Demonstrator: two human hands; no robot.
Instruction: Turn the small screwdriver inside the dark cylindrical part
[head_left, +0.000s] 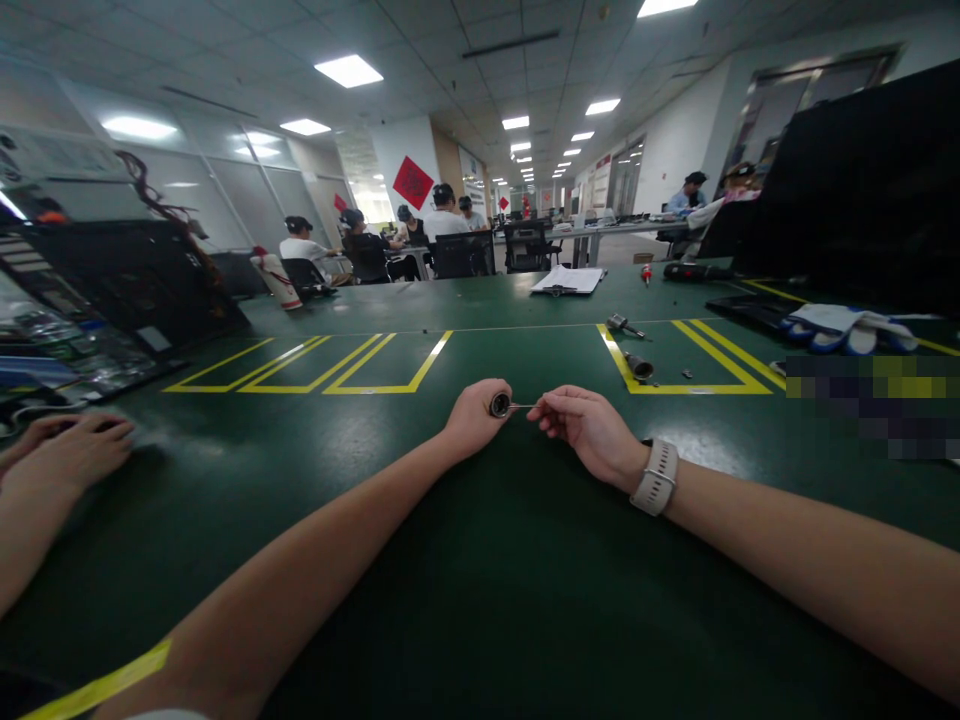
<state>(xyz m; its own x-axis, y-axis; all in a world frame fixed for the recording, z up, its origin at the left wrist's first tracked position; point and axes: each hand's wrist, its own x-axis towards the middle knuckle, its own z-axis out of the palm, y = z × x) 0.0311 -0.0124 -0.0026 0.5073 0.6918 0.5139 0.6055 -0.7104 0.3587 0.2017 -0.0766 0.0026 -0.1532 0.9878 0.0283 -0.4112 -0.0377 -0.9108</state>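
Observation:
My left hand (478,415) is closed around a dark round part (499,404) with an open, ring-shaped end facing me. My right hand (581,425), with a pale watch strap at the wrist, pinches a thin metal rod (521,406). The rod's far tip reaches the side of the round part; whether it goes into it I cannot tell. Beyond my right hand, a dark metal cylinder (640,367) lies on its side within the yellow tape, and a grey metal piece with a shaft (624,325) lies behind it. A few tiny parts (686,373) are scattered near them.
Another person's hands (82,455) rest on the green table (480,560) at the left. Blue-and-white gloves (851,328) and a large black panel (862,190) are on the right. A clipboard with paper (568,280) and a dark tool (697,272) lie farther back.

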